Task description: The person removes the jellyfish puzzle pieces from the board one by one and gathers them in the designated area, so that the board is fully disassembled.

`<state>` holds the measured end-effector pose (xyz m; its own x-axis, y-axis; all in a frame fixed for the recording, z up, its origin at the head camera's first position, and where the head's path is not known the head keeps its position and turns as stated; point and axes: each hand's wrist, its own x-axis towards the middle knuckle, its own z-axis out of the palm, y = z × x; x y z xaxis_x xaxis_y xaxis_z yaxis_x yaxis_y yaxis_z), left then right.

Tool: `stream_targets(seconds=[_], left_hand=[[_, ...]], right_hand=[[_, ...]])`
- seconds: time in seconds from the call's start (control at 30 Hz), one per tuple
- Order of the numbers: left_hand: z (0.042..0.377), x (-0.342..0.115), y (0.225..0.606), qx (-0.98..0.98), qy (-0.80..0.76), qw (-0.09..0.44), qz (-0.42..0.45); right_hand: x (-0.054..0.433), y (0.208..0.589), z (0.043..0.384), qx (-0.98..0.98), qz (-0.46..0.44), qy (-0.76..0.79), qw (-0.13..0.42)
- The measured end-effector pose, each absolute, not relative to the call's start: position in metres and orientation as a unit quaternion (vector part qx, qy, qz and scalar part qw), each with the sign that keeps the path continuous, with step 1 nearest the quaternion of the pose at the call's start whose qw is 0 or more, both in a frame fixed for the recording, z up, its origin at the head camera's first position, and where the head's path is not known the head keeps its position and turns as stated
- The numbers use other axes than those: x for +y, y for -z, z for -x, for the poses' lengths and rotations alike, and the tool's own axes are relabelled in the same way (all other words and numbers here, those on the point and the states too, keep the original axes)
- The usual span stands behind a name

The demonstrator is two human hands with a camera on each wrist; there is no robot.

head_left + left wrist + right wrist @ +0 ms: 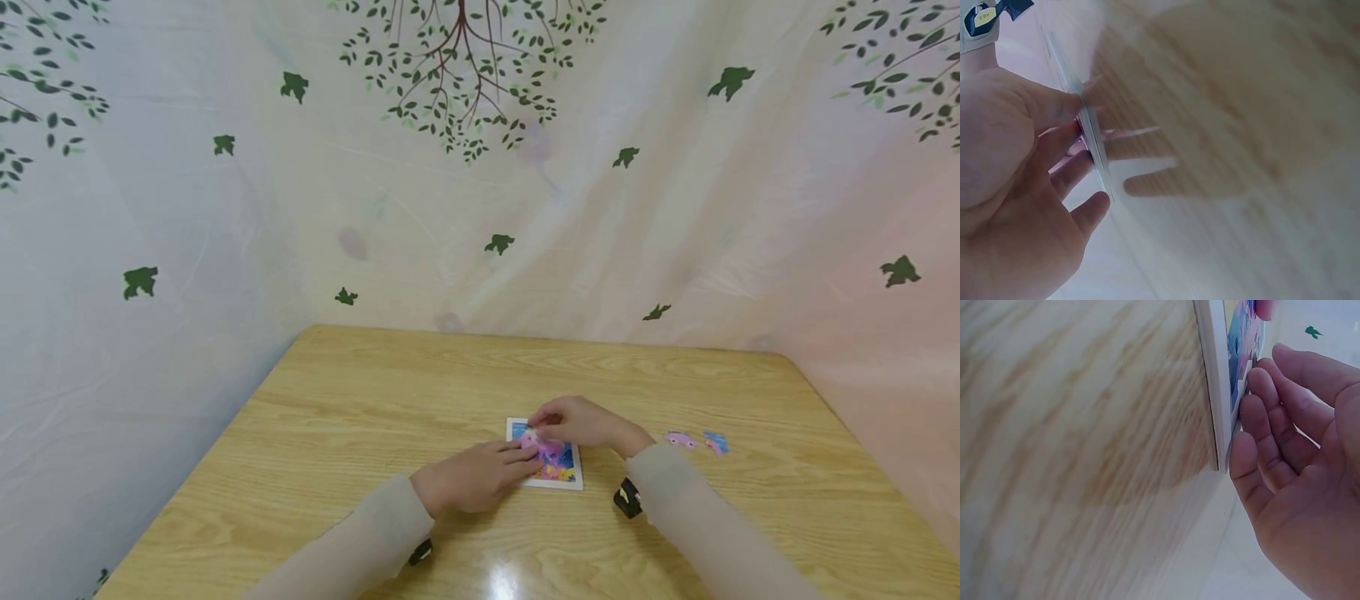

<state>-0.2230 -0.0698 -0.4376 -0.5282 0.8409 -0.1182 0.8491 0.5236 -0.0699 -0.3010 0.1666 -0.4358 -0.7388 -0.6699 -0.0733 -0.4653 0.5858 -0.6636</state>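
Resting flat with fingers straight on the near-left part of the puzzle board point(568, 479), which lay near the middle of the table point(337, 408), the left hand point(480, 477) steadied it while the right hand point(581, 421) pinched a pink puzzle piece point(531, 437) over its far-left corner, with two loose pieces point(697, 440) lying apart to the right.

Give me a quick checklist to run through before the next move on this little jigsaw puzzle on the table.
1. Puzzle board lies flat on the table: ok.
2. Left hand steadies the board, fingers straight on its near-left part: ok.
3. Right hand has its grip on a pink piece over the board's far-left corner: ok, though whether it is pinched or pressed is unclear.
4. Piece seated flush: cannot tell, fingers cover it.
5. Spare pieces within reach: ok, loose pink piece and loose blue piece lie right of the board.
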Motion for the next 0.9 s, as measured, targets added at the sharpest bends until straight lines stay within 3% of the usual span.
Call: stream_targets(seconds=[0.33, 0.67, 0.9], left_hand=[[0.225, -0.072, 0.437, 0.877, -0.018, 0.069, -0.475], [0.225, -0.072, 0.438, 0.875, -0.008, 0.057, -0.481], [0.226, -0.072, 0.439, 0.878, -0.005, 0.068, -0.473]], right_hand=[[0.164, 0.433, 0.301, 0.891, 0.311, 0.297, 0.15], [0.152, 0.433, 0.304, 0.893, 0.283, 0.301, 0.181], [0.146, 0.434, 0.304, 0.904, 0.258, 0.295, 0.169]])
